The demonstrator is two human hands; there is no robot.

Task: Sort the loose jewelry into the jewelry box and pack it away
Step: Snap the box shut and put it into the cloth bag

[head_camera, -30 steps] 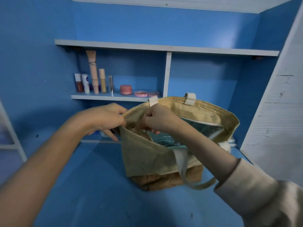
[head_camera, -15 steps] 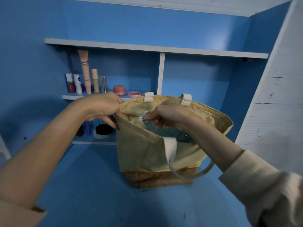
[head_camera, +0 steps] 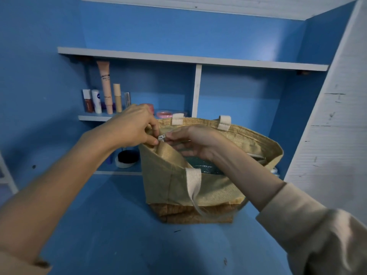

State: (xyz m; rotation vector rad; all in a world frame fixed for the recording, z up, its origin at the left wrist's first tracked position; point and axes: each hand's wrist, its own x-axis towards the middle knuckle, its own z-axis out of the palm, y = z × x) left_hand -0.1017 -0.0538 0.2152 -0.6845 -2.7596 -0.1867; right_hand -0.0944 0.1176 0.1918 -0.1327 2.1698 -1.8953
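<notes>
1. A teal glittery object [head_camera: 204, 167] lies inside the tote bag [head_camera: 168, 179], low in its open mouth. Only a strip shows between the near wall and the right wrist, and I cannot tell whether it is the jewelry box.
2. The left hand [head_camera: 133, 126] covers the bag's left corner and most of a pink jar [head_camera: 149, 106] on the shelf behind it.
3. A small white-and-blue item [head_camera: 275, 171] peeks past the bag's right edge, with too little showing to name it.
4. Both forearms are cut off by the lower edge of the frame. A beige sleeve [head_camera: 317, 235] covers the right one.
5. The bag stands upright on the blue desk [head_camera: 99, 225], with tan fabric above a darker woven base. Its cream strap [head_camera: 193, 185] hangs down the near wall and is blurred at the bottom.
6. The left hand's fingers are curled and pinch the bag's rim at that left corner.
7. The right hand [head_camera: 196, 142] has thumb and forefinger closed on the silver zipper pull [head_camera: 161, 137], just beside the left fingertips. Its other fingers hang loosely spread over the opening.
8. The middle shelf [head_camera: 93, 117] holds a row of upright cosmetics in its left compartment, among them a tall peach tube [head_camera: 105, 86], and a flat pink compact [head_camera: 168, 114] near the divider.
9. In the compartment below, a round white pot with a black top [head_camera: 127, 158] sits just left of the bag.
</notes>
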